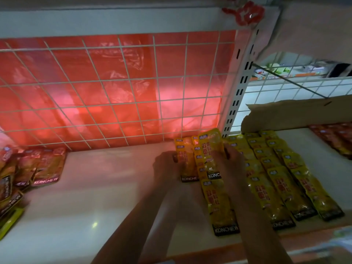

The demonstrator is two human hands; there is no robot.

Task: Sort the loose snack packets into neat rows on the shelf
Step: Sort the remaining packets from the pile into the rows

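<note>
Two hands are busy at the back of the white shelf (95, 197): the left hand (167, 165) grips the edge of one orange-yellow Konchew packet (185, 162) lying flat, and the right hand (229, 161) holds a yellow packet (210, 146) tilted up just beside it. Four overlapping rows of yellow packets (282, 189) run from the front edge to the wire grid (114, 92); they overlap too much to count singly. Far left lies a loose heap of red packets (44, 166), at least three, with one green packet (10, 222).

Yellow KONCHEW packets (282, 189) lay flat in overlapping rows on the right side of the white shelf (104, 197); red KONCHEW packets (47, 168) sat loosely heaped at its left end.
</note>
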